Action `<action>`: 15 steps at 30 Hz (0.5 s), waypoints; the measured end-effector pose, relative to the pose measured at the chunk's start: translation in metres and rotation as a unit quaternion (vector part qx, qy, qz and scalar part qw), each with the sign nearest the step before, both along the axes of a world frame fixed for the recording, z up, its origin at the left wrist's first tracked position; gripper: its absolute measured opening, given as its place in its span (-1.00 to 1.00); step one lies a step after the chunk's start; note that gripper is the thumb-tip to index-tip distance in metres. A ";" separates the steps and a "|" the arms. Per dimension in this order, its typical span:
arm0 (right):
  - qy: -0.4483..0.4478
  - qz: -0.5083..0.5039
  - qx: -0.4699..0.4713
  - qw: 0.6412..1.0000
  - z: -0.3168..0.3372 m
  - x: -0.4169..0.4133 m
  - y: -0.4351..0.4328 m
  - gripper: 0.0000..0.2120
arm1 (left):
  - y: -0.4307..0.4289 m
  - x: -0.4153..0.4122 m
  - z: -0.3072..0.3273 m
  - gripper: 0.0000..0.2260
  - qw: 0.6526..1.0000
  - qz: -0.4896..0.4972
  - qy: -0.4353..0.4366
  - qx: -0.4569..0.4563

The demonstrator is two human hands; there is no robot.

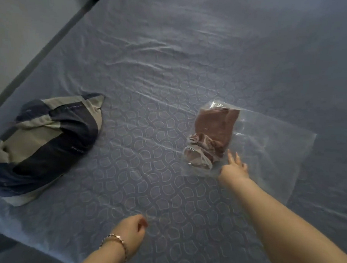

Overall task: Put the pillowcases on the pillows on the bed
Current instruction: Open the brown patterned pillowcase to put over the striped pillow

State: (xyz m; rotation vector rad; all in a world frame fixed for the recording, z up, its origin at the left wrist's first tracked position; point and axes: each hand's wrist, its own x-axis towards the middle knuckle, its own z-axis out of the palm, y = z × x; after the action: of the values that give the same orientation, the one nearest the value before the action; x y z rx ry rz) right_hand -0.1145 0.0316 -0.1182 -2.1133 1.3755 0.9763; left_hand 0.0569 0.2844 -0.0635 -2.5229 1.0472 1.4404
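A clear plastic bag [267, 156] lies flat on the blue patterned bed sheet [147, 150], right of centre. Folded brown fabric with a paler patterned part [214, 133] sits inside its left end. My right hand [234, 167] reaches over the bag's near edge with fingers straight, fingertips close to the brown fabric; contact with the plastic is unclear. A crumpled navy and grey striped cloth [45, 142] lies at the left of the bed. My left hand [131, 232], with a bracelet on its wrist, hovers low near the front, fingers loosely curled and holding nothing.
The bed's left edge [52, 42] runs diagonally from top centre to lower left, with pale floor beyond it. A dark strip lies past the near left corner. Wrinkled sheet stretches across the far half of the bed.
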 end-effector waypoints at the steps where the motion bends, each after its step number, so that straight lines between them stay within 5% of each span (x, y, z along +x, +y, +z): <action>1: 0.000 0.000 0.001 1.000 -0.005 -0.003 -0.002 -0.52 | -0.003 0.003 -0.002 -0.73 1.000 -0.007 0.000 0.001; 5: -0.127 -0.112 -0.093 0.981 -0.012 -0.004 0.005 -0.61 | -0.032 0.030 -0.019 -0.69 0.999 0.020 0.008 -0.045; 9: -0.377 -0.264 -0.250 0.852 0.042 0.013 0.034 -0.76 | -0.065 0.049 -0.019 -0.88 0.973 0.187 0.069 -0.118; 15: -0.489 -0.305 -0.247 0.779 0.150 0.049 0.092 -0.67 | -0.090 0.081 0.060 -0.77 0.933 0.287 0.178 -0.121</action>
State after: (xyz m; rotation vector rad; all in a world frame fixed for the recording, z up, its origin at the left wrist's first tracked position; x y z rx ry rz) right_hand -0.0651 0.1241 0.0322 -1.7478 1.5708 -0.7522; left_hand 0.1375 0.1943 -0.0040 -2.9820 0.5499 2.0933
